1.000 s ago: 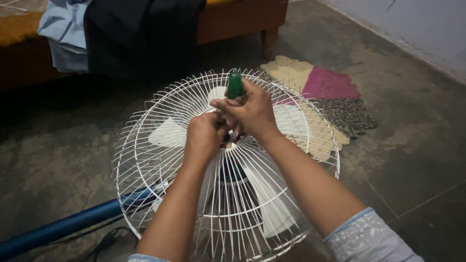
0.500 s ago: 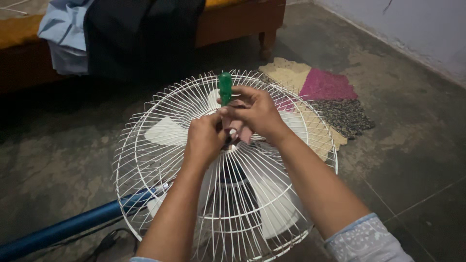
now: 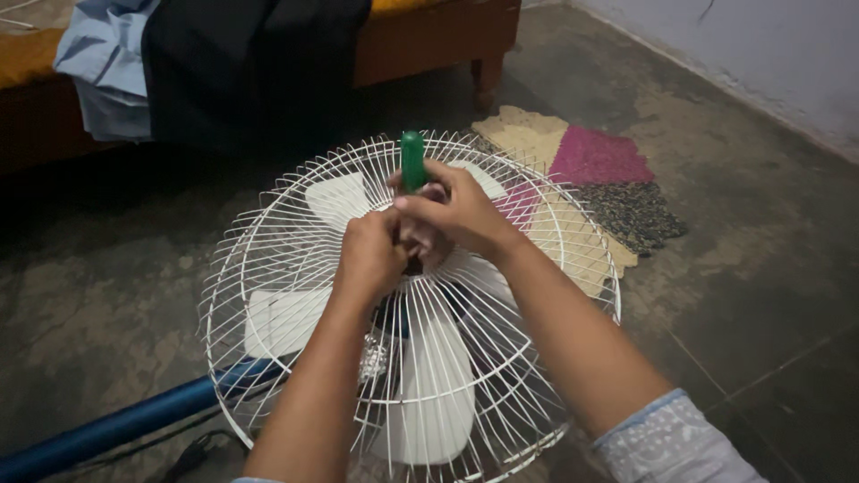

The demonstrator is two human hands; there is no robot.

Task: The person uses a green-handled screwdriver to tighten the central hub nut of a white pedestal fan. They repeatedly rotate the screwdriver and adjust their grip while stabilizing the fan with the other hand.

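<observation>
A white wire fan guard (image 3: 268, 224) with white blades (image 3: 333, 199) behind it lies face up on the floor. My right hand (image 3: 461, 213) grips a green-handled screwdriver (image 3: 412, 160), held upright over the guard's centre. Beside it, my left hand (image 3: 369, 258) is closed at the centre of the guard, fingers pressed against the hub; what it pinches is hidden. Both hands touch each other there.
A blue pole (image 3: 116, 427) runs from the fan to the lower left, with a dark cable under it. A patchwork mat (image 3: 595, 179) lies behind the fan. A wooden bed (image 3: 438, 36) draped with dark and light blue clothes (image 3: 224, 63) stands at the back.
The view has shifted slightly, and the screwdriver handle now stands more upright and a little left. Both hands stay at the hub of the guard.
</observation>
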